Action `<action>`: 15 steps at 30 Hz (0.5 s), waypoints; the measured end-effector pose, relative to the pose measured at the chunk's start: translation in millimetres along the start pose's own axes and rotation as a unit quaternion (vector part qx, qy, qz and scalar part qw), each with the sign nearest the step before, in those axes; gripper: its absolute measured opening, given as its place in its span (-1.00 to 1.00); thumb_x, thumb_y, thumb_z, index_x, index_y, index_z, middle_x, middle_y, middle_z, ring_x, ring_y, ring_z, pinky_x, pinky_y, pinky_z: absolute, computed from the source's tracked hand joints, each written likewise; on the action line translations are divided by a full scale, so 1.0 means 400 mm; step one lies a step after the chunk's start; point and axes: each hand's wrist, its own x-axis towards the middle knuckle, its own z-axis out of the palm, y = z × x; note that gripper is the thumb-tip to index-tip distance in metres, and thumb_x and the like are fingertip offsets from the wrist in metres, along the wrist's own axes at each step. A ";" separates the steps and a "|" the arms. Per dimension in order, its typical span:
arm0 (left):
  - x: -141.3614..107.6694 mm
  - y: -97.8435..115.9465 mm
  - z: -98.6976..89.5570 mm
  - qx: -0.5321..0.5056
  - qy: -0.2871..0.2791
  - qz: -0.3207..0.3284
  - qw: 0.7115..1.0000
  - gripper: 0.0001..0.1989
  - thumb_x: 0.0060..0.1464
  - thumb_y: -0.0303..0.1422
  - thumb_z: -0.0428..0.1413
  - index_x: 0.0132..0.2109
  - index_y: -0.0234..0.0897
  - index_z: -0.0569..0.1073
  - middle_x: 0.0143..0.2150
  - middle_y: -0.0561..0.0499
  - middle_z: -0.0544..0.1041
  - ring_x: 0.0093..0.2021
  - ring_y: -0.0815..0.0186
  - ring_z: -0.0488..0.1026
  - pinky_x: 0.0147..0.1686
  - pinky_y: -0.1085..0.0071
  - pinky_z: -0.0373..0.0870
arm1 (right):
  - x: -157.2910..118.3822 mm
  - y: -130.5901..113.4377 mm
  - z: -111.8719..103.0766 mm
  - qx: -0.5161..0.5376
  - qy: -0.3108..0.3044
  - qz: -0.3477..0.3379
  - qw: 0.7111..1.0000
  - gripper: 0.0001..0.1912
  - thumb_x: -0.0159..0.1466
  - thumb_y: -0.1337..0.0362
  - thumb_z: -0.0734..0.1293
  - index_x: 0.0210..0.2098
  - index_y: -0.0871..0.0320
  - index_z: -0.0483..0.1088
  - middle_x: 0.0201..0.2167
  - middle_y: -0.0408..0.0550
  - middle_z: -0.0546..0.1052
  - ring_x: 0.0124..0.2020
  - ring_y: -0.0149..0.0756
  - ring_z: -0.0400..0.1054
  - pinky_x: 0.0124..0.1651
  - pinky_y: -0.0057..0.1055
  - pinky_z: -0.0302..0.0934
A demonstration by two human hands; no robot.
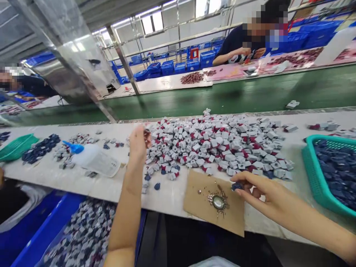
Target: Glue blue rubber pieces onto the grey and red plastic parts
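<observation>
Brown cardboard sheet point(214, 218) is laid on the white bench top point(169, 196) at lower centre, with gold specks scattered around a round glassy piece point(218, 203). The right hand point(258, 193) is held over the sheet's right edge, thumb and forefinger closed in a pinch on a dark blue piece point(237, 186). The left hand point(138, 144) is raised at centre, its fingers curled around a small dark item point(146, 136); the item is largely hidden, so its shape cannot be told.

A heap of grey-white and red pieces point(217, 144) is spread just beyond both hands. A plastic squeeze bottle point(94, 159) with a blue nozzle is laid on its side at centre left, near a green basket point(16, 146) at the left edge. A teal basket point(314, 167) of dark blue pieces is placed at right, and a blue crate point(55, 218) of mixed pieces is seen at lower left.

Risks are judged as follows: the pinched pieces are small and may be dropped if the grip slackens, and the left forearm may scatter the heap's near edge. The bottle may be knocked or may leak if left on its side.

A green conveyor belt point(222, 96) runs behind the bench; beyond it, a co-worker point(233, 46) is seated at upper right, with blue crates point(172, 66) further back.
</observation>
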 end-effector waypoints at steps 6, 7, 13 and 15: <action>-0.363 -0.079 0.016 -0.195 -0.168 -0.133 0.957 -0.50 -0.13 -0.19 0.36 -0.06 -0.29 0.47 -0.38 0.04 0.48 -0.41 0.40 0.48 -0.63 0.66 0.34 | -0.014 0.040 0.101 -0.077 -0.055 -0.119 0.988 -0.72 0.41 0.20 0.09 -0.18 0.14 0.39 -0.28 -0.01 0.49 -0.31 -0.29 0.40 -0.32 -0.40 0.26; -0.398 -0.089 0.022 -0.211 -0.175 -0.158 0.949 -0.54 -0.12 -0.20 0.36 -0.08 -0.30 0.48 -0.36 0.02 0.51 -0.39 0.39 0.49 -0.61 0.65 0.37 | -0.014 0.042 0.115 -0.093 -0.062 -0.132 0.985 -0.73 0.41 0.22 0.09 -0.19 0.14 0.38 -0.27 0.00 0.49 -0.30 -0.27 0.40 -0.31 -0.39 0.26; -0.477 -0.112 0.035 -0.286 -0.199 -0.209 0.914 -0.66 -0.07 -0.28 0.35 -0.14 -0.27 0.50 -0.25 0.00 0.55 -0.32 0.39 0.52 -0.52 0.64 0.48 | 0.000 0.060 0.154 -0.218 -0.064 -0.199 0.953 -0.78 0.38 0.36 0.07 -0.30 0.13 0.30 -0.40 -0.05 0.42 -0.41 -0.21 0.36 -0.44 -0.34 0.15; -0.481 -0.112 0.031 -0.287 -0.194 -0.204 0.916 -0.66 -0.04 -0.28 0.33 -0.12 -0.26 0.49 -0.19 0.01 0.54 -0.30 0.40 0.51 -0.51 0.63 0.49 | 0.003 0.069 0.155 -0.230 -0.066 -0.217 0.946 -0.81 0.37 0.38 0.08 -0.29 0.12 0.28 -0.40 -0.07 0.41 -0.42 -0.21 0.36 -0.45 -0.34 0.13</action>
